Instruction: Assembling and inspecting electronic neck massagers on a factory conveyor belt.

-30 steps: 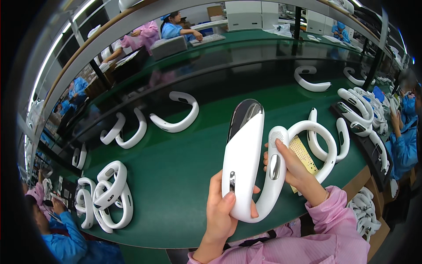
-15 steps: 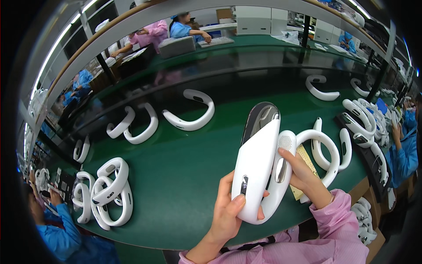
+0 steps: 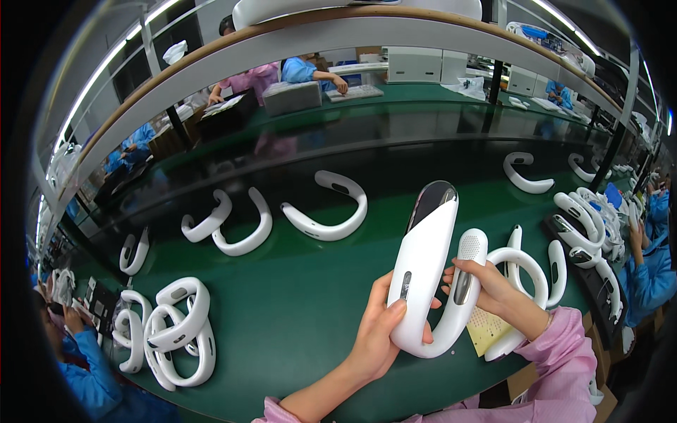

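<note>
A white U-shaped neckband device is held up over the bench, curved end down. One arm carries a small dark display window and a glossy dark tip; the other has a dotted grille and a shiny metal plate. My left hand wraps the lower part of the windowed arm, thumb in front. My right hand pinches the grille arm beside its metal plate. Behind my right wrist lie another white neckband and a yellow printed sheet, partly covered by it.
On the green bench, stacked neckbands stand at the left and several single ones lie along the far side. A black tray with neckbands is at the right. Co-workers in blue sit at both sides; a shelf rail crosses above.
The view has tilted up slightly. In my hands the neckband has turned, so its two arms show farther apart; both hands keep hold of it, and my right hand has moved a little rightward.
</note>
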The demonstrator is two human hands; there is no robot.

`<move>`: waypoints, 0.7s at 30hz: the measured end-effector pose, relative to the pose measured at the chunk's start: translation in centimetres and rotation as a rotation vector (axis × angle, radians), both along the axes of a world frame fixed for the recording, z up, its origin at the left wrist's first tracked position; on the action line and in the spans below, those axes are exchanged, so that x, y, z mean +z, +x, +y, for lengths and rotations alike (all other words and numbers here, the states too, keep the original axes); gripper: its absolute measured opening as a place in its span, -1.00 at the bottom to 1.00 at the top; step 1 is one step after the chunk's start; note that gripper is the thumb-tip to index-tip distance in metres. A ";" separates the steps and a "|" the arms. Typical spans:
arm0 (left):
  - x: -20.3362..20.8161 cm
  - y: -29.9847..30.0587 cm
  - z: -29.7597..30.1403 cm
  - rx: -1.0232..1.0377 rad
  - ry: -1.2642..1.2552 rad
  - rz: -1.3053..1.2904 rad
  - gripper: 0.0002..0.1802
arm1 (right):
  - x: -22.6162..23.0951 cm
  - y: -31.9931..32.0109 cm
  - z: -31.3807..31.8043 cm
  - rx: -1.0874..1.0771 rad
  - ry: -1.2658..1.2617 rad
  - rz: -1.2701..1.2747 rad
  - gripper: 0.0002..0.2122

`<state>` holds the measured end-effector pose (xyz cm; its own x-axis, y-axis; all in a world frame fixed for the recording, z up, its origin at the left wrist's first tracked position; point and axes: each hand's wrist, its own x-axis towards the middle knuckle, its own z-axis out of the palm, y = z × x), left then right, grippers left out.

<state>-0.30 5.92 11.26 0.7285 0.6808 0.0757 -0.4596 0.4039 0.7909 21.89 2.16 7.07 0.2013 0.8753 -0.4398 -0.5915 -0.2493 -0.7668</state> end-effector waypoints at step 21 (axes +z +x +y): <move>-9.0 -0.5 24.0 0.204 1.667 1.192 -0.54 | -4.7 11.7 14.7 0.193 -0.286 -0.308 -0.57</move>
<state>-0.75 29.88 2.30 0.8162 0.5331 0.2226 0.5134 -0.8460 0.1439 33.60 16.88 2.36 0.2062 0.7615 -0.6145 -0.2687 -0.5598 -0.7839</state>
